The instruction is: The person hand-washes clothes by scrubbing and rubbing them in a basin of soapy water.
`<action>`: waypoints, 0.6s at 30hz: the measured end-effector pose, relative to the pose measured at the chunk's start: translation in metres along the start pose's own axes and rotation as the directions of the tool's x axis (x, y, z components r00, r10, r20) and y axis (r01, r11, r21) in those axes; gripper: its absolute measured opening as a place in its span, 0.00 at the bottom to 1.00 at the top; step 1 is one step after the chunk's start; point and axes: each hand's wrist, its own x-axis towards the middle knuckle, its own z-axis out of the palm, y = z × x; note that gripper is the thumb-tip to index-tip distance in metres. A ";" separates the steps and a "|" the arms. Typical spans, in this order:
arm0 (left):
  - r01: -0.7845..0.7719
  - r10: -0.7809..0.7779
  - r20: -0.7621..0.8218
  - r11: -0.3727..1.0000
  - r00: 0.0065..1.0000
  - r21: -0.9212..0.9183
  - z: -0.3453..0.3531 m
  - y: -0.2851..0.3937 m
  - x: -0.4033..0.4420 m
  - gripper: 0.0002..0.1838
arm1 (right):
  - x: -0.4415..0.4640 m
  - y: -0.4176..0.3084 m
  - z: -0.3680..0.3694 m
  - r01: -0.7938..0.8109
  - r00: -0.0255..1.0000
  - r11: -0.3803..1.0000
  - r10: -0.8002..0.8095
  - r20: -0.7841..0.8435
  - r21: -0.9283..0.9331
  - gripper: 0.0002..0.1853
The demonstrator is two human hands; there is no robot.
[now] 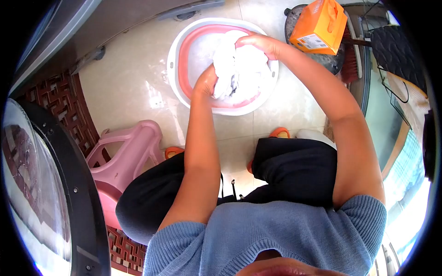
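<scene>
A bunched white cloth [246, 64], overexposed and with a dark mark low on it, lies in and over an oval pink-and-white wash basin [183, 76] on the floor. My left hand [207, 82] grips the cloth's left side, its fingertips hidden behind the folds. On the upper right, my right hand [260, 44] is closed on the same cloth, thumb and fingers curled over its edge. Whitish, soapy-looking water [202, 48] shows in the left part of the basin.
A pink plastic stool [133, 147] stands at the left, near a round glass machine door [37, 193]. An orange box [320, 27] sits on a dark round object at the upper right, beside a red-bristled brush [351, 60]. Tiled floor [124, 87] surrounds the basin.
</scene>
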 end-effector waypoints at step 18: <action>0.299 0.763 -0.184 -0.012 0.619 0.954 0.009 -0.015 0.019 0.33 | 0.045 0.030 0.027 0.085 0.996 0.067 -0.022 0.083 -0.994 0.24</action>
